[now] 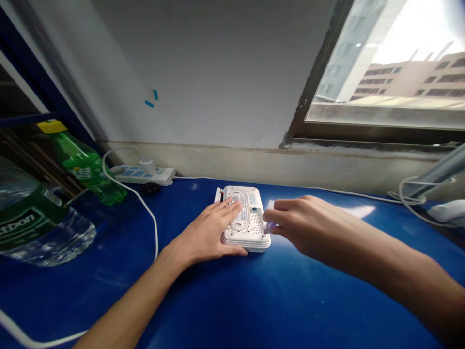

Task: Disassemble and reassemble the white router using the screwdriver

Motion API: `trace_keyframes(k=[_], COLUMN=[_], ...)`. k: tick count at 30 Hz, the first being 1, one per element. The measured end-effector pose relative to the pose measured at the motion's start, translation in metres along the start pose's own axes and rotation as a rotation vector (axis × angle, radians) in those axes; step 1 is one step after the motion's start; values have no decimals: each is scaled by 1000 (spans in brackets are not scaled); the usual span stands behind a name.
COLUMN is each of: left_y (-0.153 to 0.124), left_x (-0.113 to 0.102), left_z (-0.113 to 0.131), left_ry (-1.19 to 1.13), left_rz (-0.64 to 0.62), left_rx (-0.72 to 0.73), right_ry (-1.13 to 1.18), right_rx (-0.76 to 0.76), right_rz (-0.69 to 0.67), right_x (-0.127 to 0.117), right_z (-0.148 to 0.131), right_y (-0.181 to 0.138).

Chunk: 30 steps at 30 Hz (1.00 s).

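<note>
A white router lies underside up on the blue table, with vent holes, a label and round feet at its corners showing. Across its left part rests my left hand, fingers stretched flat on the casing and thumb along the near edge. At the router's right edge, my right hand is closed in a pinch around a small pale, purplish-white thing. Most of that thing is covered by the fingers, and its kind cannot be made out.
On the left stand a green bottle with a yellow cap and a large clear water bottle. A power strip with a plugged-in charger sits by the wall. A white cable crosses the table. At right, a cord winds round a metal pole.
</note>
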<state>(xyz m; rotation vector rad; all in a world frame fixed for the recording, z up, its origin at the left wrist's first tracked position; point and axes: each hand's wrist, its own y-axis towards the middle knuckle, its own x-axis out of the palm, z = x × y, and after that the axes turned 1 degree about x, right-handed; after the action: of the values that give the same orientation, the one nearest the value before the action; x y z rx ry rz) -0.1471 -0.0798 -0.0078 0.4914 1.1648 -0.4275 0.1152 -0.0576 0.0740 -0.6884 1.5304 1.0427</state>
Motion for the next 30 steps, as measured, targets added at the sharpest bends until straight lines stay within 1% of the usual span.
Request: trace_keyframes(k=[2, 5, 7, 9, 10, 12, 14, 18, 20, 22, 24, 28, 30], left_y=[-1, -4, -6, -7, -7, -7, -7, -6, -6, -6, -5, -5, -5], left_x=[-1, -1, -1, -1, -2, -3, -3, -4, -4, -4, -3, -3, -3], left_z=[-3, -9, -12, -13, -13, -12, -11, -9, -10, -10, -11, -11, -11], left_ry=[-2, -24, -60, -87, -94, -103, -106, -95, -90, -83, -77, -77, -79], left_rz=[6, 16, -4, -23, -27, -27, -31, -42, -49, -52, -50, -50, -48], left_rx=[-5, -61, -95, -107, -110, -117, -123, -131, -139, -145, -149, -151, -150], right_ry=[-89, -145, -143, -124, -102, -67, -81, -244, -261, -256, -279, -376, -359], right_rx=[-155, -269, -294, -299, -285, -210, -86, 166, 197, 132, 19, -237, -271], right_rz=[-56, -29, 3, 6, -2, -52, -173, -539, -665, -733, -740, -660, -618], right_x=[-8, -8, -5, -1, 1, 2, -1, -16, -22, -26, -27, -24, -23], right_z=[-1, -8, -11, -12, -12, -15, -22, -39, -40, -34, -27, -24, -28], right_y=[10, 21, 25, 27, 28, 32, 39, 57, 64, 66, 63, 58, 59])
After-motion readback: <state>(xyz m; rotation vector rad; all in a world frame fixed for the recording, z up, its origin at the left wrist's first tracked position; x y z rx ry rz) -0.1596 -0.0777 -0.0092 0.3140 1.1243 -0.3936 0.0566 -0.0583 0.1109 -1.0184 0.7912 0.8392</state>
